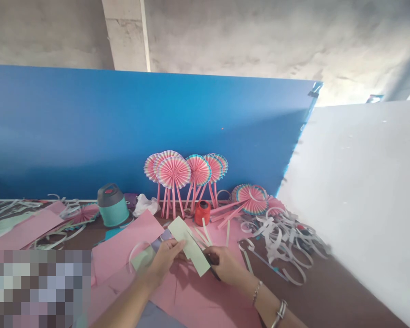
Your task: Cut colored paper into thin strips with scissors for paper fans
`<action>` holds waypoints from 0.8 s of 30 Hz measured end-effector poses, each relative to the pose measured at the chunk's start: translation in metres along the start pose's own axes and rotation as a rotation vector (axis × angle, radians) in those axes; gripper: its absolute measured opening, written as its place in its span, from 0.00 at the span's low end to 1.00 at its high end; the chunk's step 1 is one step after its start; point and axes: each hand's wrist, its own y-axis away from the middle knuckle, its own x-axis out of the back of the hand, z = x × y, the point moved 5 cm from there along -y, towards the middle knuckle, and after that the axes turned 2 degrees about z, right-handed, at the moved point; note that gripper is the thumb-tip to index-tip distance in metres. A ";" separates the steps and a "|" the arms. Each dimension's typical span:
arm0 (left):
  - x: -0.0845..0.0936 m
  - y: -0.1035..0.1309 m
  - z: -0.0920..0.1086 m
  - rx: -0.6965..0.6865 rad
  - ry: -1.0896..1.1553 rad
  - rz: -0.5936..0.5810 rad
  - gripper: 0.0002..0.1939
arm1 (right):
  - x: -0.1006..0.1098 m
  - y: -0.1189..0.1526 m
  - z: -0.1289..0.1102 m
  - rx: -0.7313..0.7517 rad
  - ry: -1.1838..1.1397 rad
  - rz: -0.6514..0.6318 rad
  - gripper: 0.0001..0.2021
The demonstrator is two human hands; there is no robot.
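Observation:
My left hand [167,257] pinches a strip of pale green paper [187,246] between thumb and fingers, holding it up at a slant. At the strip's right edge, my right hand [223,264] is closed around dark-handled scissors [214,272], mostly hidden by my fingers and the paper. Beneath both hands lie pink paper sheets [198,296]. Several thin pale strips [207,231] lie just beyond the green paper, close to a red spool of thread [202,212].
Several pink pleated paper fans [173,172] stand against the blue partition [123,114]. A teal jug [112,207] stands at left. Curled white paper offcuts [280,241] are heaped at right on the brown table [348,291]. More pink sheets [30,228] lie at left.

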 end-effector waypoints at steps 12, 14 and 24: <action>-0.001 0.002 0.002 0.002 0.012 -0.013 0.20 | -0.003 0.000 0.006 -0.018 -0.100 -0.026 0.12; -0.001 0.003 0.002 -0.001 0.019 -0.031 0.19 | -0.003 0.000 0.006 -0.034 -0.110 -0.027 0.12; 0.000 0.000 -0.003 -0.021 0.010 -0.023 0.18 | -0.001 0.000 0.008 -0.033 0.001 -0.006 0.11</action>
